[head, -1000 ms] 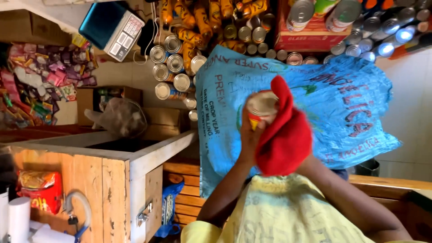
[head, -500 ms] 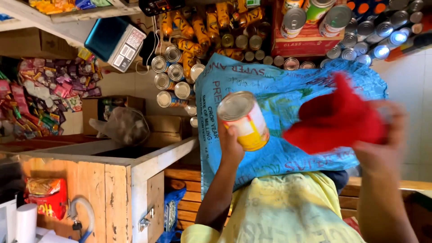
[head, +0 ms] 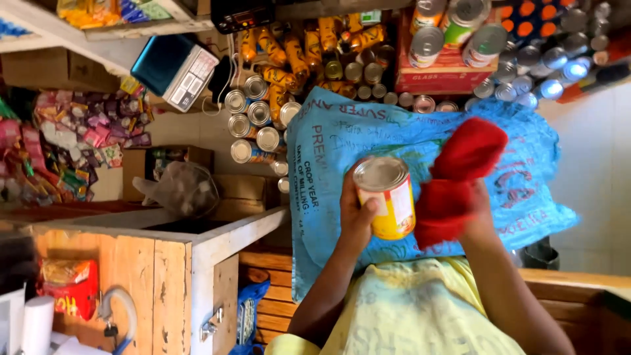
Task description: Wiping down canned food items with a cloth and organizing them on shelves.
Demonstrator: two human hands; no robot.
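My left hand (head: 358, 220) grips a yellow tin can (head: 388, 197) with a silver lid, held up in the middle of the view. My right hand (head: 476, 220) clutches a bunched red cloth (head: 460, 174) and presses it against the can's right side. Both forearms rise from my pale yellow garment (head: 407, 309) at the bottom. Behind the can and cloth hangs a blue printed woven sack (head: 328, 151).
Silver-lidded cans (head: 259, 118) and yellow bottles (head: 289, 52) are piled beyond the sack, by a red cardboard box (head: 440, 75). A weighing scale (head: 174, 69) sits upper left. A wooden counter (head: 164, 263) with a plastic bag (head: 181, 187) stands left; snack packets (head: 59, 144) hang far left.
One second ago the red cloth covered the can's top. My right hand then swung the cloth away to the right and has now brought it back against the can's side.
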